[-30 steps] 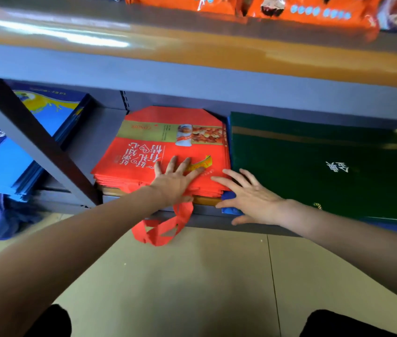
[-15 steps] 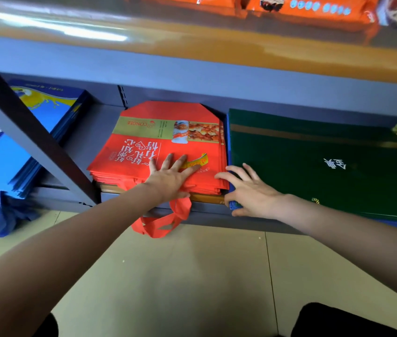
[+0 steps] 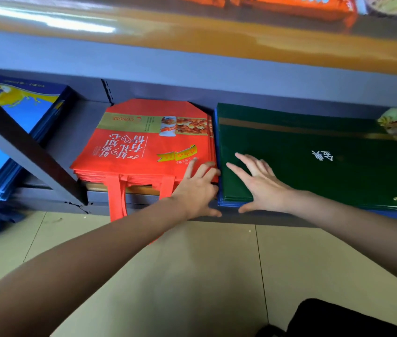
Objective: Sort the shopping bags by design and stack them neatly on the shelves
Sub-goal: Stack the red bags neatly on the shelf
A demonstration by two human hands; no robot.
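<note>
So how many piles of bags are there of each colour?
Red pile: 1
Green pile: 1
Blue pile: 1
Total: 3 piles. The left hand rests on the red one, the right hand on the green one.

Bags side by side on our low shelf

We've got three stacks: one far left, one in the middle, another touching its right edge. Our hands sit at that seam.

Bright even light, streaky glare on the glossy upper shelf, blurred top edge, wide-angle bending at borders
</note>
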